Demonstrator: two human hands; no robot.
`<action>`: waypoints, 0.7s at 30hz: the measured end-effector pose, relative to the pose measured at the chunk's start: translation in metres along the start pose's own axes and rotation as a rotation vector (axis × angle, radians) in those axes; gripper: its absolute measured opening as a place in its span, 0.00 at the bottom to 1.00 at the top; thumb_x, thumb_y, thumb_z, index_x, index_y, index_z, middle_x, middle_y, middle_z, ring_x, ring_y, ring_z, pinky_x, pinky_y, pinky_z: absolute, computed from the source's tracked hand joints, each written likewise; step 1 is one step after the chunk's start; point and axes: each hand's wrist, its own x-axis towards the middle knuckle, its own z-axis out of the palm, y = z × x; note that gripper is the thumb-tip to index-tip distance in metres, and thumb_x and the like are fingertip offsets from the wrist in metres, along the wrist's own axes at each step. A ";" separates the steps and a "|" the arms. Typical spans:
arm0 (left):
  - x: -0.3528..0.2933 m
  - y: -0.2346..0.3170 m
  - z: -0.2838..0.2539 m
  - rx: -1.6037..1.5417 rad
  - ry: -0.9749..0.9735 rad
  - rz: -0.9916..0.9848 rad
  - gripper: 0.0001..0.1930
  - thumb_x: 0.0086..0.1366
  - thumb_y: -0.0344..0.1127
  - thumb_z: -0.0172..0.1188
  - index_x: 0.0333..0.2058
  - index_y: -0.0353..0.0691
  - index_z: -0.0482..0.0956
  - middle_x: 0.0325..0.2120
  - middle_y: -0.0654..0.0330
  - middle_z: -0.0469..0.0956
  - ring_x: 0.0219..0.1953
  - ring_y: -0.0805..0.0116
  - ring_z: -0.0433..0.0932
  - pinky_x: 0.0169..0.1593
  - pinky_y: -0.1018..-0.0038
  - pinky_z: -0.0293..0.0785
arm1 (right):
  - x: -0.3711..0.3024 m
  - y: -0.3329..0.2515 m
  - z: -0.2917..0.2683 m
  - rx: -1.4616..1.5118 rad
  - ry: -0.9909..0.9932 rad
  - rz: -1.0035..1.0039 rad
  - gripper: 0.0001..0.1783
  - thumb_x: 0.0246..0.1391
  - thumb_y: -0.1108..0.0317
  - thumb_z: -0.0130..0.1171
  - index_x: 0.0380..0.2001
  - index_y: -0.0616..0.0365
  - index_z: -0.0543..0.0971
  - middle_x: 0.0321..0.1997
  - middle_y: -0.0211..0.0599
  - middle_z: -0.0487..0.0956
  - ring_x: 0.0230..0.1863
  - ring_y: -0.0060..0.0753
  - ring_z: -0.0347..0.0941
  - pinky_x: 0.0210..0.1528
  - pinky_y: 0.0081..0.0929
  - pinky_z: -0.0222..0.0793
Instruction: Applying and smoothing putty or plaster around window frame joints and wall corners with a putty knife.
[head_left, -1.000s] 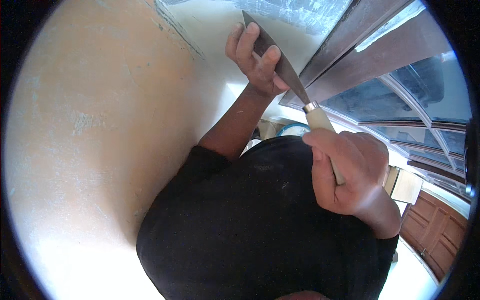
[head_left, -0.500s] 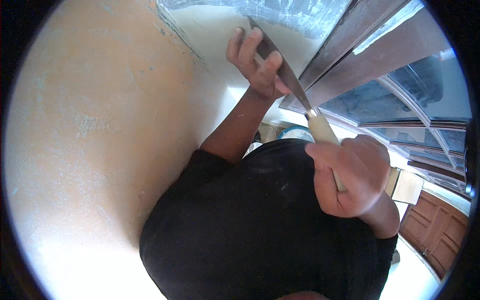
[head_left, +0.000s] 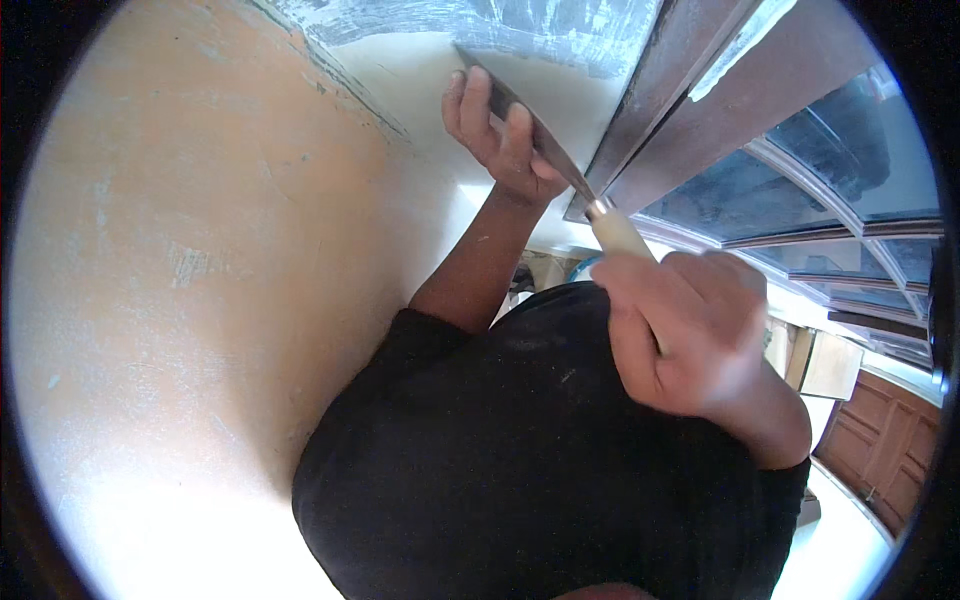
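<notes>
A putty knife with a cream handle (head_left: 620,236) and a long dark blade (head_left: 548,145), seen nearly edge-on, slants up to the left. My right hand (head_left: 690,330) is closed around its handle, partly blurred. My left hand (head_left: 505,145) has its fingers spread along the blade, with the fingertips against it. Whether any finger wraps behind the blade is hidden. The blade's far end meets a smooth pale area (head_left: 400,70) of wall, beside a grey-blue, white-streaked area (head_left: 480,25).
An orange-tan, patchy wall (head_left: 190,200) stands close on the left. To the right is a brown wooden frame (head_left: 690,130) with glass panes (head_left: 850,140). Farther back are a brown panelled door (head_left: 880,430) and, partly hidden past my body, a blue-rimmed round thing (head_left: 582,268).
Both hands have shifted slightly left together with the putty knife, and my right hand has risen a little. The view has also moved slightly. Each hand keeps its placement on the tool.
</notes>
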 end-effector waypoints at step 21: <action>0.052 0.027 -0.032 0.100 -0.362 -0.494 0.74 0.43 0.90 0.33 0.66 0.24 0.25 0.69 0.32 0.27 0.71 0.35 0.26 0.66 0.35 0.22 | -0.101 0.062 -0.054 0.350 0.245 -0.037 0.16 0.39 0.84 0.56 0.33 0.57 0.82 0.14 0.30 0.73 0.11 0.29 0.63 0.17 0.28 0.53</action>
